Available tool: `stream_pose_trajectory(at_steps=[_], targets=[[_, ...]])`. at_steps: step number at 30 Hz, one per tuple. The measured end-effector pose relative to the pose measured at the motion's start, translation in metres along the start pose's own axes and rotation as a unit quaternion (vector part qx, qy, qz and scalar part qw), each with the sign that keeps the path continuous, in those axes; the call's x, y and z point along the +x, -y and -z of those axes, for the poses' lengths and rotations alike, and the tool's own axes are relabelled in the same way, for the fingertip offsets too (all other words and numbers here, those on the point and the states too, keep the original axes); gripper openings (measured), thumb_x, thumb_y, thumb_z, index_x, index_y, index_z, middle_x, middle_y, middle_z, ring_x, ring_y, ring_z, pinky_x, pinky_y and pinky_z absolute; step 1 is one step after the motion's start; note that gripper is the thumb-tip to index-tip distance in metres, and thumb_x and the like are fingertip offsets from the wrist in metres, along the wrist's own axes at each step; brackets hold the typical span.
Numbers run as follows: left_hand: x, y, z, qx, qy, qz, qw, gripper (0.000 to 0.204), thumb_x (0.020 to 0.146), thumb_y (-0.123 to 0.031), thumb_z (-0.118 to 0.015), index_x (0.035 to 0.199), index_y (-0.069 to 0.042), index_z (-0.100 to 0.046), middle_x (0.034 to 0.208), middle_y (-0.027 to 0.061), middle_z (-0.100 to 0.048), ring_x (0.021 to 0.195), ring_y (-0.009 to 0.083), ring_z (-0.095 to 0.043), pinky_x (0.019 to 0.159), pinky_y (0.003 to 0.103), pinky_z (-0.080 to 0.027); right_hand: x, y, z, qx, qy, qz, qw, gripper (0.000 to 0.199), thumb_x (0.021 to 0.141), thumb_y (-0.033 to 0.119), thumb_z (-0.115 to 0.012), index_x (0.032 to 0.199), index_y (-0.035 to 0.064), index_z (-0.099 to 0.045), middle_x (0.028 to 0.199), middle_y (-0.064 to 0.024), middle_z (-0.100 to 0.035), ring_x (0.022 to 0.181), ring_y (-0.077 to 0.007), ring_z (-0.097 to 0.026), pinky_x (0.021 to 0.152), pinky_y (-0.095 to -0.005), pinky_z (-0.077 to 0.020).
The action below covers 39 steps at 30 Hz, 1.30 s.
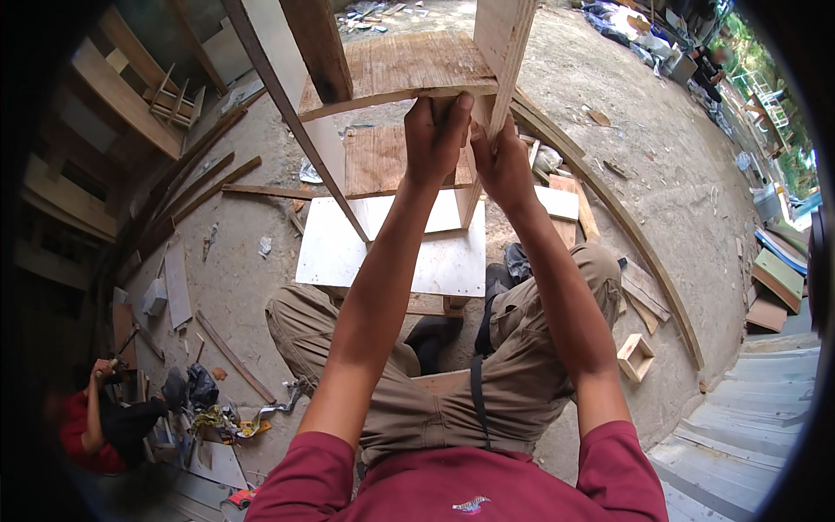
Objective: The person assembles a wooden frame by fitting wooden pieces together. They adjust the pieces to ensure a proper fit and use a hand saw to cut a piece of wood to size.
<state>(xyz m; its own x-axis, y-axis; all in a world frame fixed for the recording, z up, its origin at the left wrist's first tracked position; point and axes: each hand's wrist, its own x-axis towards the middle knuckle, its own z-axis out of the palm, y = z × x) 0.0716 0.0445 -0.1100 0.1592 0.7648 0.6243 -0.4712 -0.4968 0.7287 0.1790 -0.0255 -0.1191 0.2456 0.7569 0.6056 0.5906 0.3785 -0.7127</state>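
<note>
Our left hand [437, 139] is clenched on the front edge of the plywood shelf [409, 65], which stretches crosswise just beyond it and lies nearer this hand. Our right hand [503, 170], just beside it, grasps the upright side panel [513, 52]. Below both hands sits a white board [339, 239]; around us spreads littered concrete floor [696, 261].

Woodworking shop — boards [178, 285] strewn about; wooden shelving [413, 65] underway.
</note>
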Motion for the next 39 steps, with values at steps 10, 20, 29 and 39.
stream_pose_trajectory(at_steps=[10, 20, 29, 39], targets=[[0.001, -0.004, 0.003, 0.003, 0.036, 0.020, 0.999, 0.019, 0.103, -0.019, -0.061, 0.106, 0.000, -0.057, 0.073, 0.0013, -0.056, 0.055, 0.0075, -0.050, 0.048, 0.025, -0.039, -0.003, 0.003, 0.001, -0.023, 0.010, -0.038, 0.999, 0.054, 0.103, 0.020, -0.055, 0.144, -0.0090, -0.037, 0.076, -0.0260, -0.068, 0.073, -0.0396, -0.073, 0.065, -0.0458, -0.0543], [0.002, -0.006, 0.002, -0.049, 0.039, 0.043, 0.997, 0.023, 0.100, -0.022, -0.068, 0.096, -0.001, -0.060, 0.067, 0.0009, -0.059, 0.052, 0.0063, -0.051, 0.047, 0.024, -0.040, -0.004, 0.003, 0.002, -0.007, 0.010, -0.015, 1.000, 0.052, 0.103, 0.020, -0.055, 0.140, -0.0125, -0.039, 0.082, -0.0289, -0.068, 0.080, -0.0419, -0.073, 0.067, -0.0451, -0.0547], [0.002, -0.007, 0.012, -0.032, 0.098, 0.075, 0.992, 0.026, 0.102, -0.026, -0.065, 0.105, -0.001, -0.059, 0.079, 0.0044, -0.064, 0.068, 0.0082, -0.059, 0.061, 0.026, -0.048, -0.006, -0.002, -0.001, -0.019, -0.026, 0.003, 0.999, 0.036, 0.104, 0.022, -0.057, 0.127, -0.0048, -0.047, 0.086, -0.0270, -0.071, 0.078, -0.0380, -0.074, 0.063, -0.0418, -0.0543], [-0.033, 0.009, 0.060, 0.190, 0.199, 0.104, 0.956, 0.046, 0.092, -0.029, -0.079, 0.125, -0.001, -0.063, 0.108, 0.0080, -0.073, 0.101, 0.0154, -0.068, 0.092, 0.032, -0.053, -0.005, -0.001, -0.002, 0.003, -0.012, 0.008, 1.000, 0.041, 0.105, 0.021, -0.055, 0.134, -0.0053, -0.044, 0.087, -0.0276, -0.070, 0.081, -0.0398, -0.074, 0.065, -0.0438, -0.0550]])
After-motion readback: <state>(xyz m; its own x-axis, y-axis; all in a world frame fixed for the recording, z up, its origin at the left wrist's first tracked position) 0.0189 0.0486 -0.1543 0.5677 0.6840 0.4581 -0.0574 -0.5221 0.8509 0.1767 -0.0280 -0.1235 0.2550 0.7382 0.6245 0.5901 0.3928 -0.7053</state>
